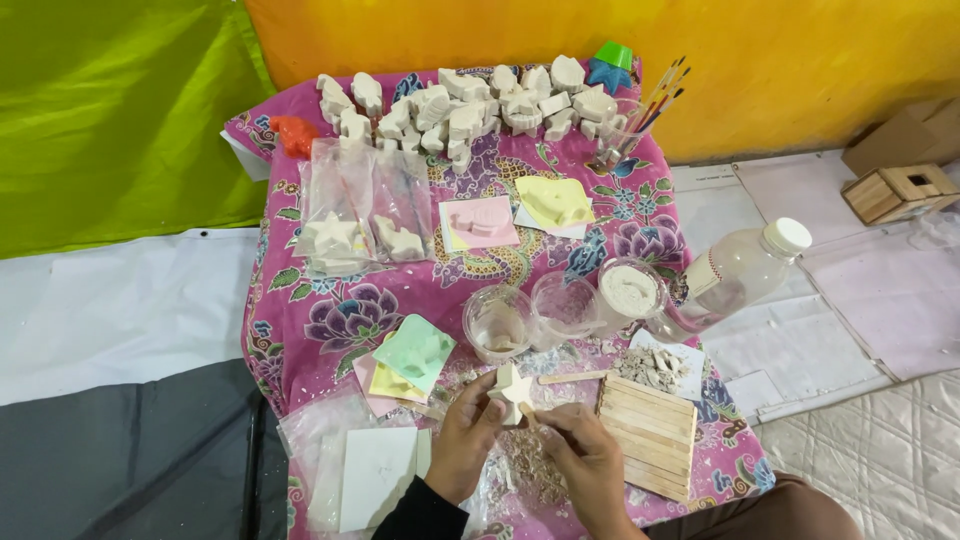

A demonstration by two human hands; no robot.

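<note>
My left hand [462,440] grips the plaster star [513,388] low in the centre of the frame, lifted so crumbs fall on the cloth [330,320]. My right hand [585,450] pinches a stick [528,413] against its edge.

The left hand [463,436] covers the bottom part of the white star shape [514,386]. The thin stick [527,415] in the right hand [590,458] is too small to tell what it is. Both arms are cut off at the bottom edge of the frame. At the right edge, the cardboard box [915,130] is cut off. The paintbrushes [662,100] near the top are too small to count.
</note>
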